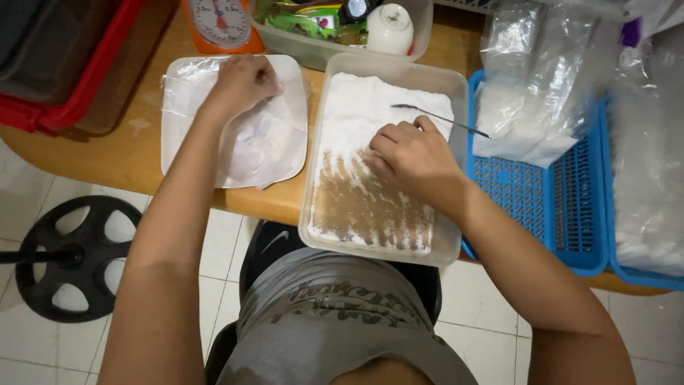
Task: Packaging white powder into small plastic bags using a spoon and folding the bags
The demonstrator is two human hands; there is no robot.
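Grey shirt [335,321] cut off below; spoon [438,119] bowl hidden by right hand [413,160].

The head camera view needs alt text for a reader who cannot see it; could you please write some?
Seen from above, a person's right hand holds a metal spoon over a clear tub of white powder, while the left hand rests on a plastic-lined white tray. Blue baskets hold plastic bags alongside.

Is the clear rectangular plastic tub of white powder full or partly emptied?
Partly emptied. In the clear rectangular plastic tub, white powder covers the far half, while the near half is scraped down to bare streaks under the right hand.
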